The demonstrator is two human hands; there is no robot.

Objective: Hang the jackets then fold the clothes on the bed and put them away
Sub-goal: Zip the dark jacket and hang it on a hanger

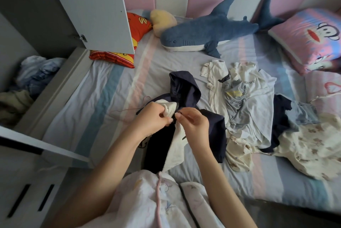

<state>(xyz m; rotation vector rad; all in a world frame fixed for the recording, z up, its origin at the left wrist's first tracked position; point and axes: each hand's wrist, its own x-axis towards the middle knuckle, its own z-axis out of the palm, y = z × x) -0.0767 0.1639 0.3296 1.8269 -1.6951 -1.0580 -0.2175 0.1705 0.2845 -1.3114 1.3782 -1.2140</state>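
Directly below you, a navy hooded jacket (186, 89) with pale lining lies flat on the striped bed (103, 87), hood pointing away from you. Your left hand (153, 119) grips a bunch of the pale lining at the neck, fingers curled round it. Your right hand (193, 122), just beside it, pinches the jacket's dark front edge between thumb and fingertips. A loose pile of clothes (249, 98) lies to the right, touching the jacket's sleeve. A blue shark plush (206, 32) lies near the headboard.
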